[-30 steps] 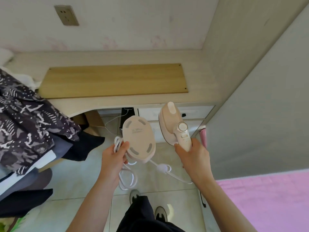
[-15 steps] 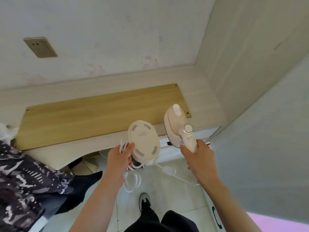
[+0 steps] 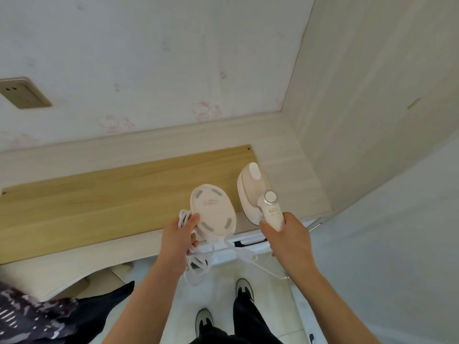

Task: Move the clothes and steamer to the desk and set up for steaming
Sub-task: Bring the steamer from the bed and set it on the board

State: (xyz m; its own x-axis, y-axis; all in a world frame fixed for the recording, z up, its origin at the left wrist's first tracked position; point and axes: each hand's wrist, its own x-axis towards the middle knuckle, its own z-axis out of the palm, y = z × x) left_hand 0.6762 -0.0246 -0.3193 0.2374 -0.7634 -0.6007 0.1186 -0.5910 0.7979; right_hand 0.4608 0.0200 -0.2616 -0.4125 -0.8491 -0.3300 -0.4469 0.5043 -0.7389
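My right hand (image 3: 285, 240) grips the handle of a cream handheld steamer (image 3: 253, 189), held over the right end of the pale desk (image 3: 285, 170). My left hand (image 3: 177, 240) holds the steamer's oval base pad (image 3: 212, 211) together with a bundle of white cord (image 3: 196, 261) that hangs below the desk edge. Both items hover above the front of a light wooden board (image 3: 99, 199) lying on the desk. Dark patterned clothes (image 3: 29, 319) lie at the bottom left, beside the desk.
A wall socket (image 3: 23, 93) sits high on the left of the back wall. A tall cabinet side (image 3: 372, 108) closes off the desk's right end. White drawers (image 3: 223, 249) lie under the desk front. My feet (image 3: 223, 306) stand on the tiled floor.
I have stepped closer to the desk. Both hands have carried the steamer and its base pad forward, from in front of the drawers to above the desk's front edge.
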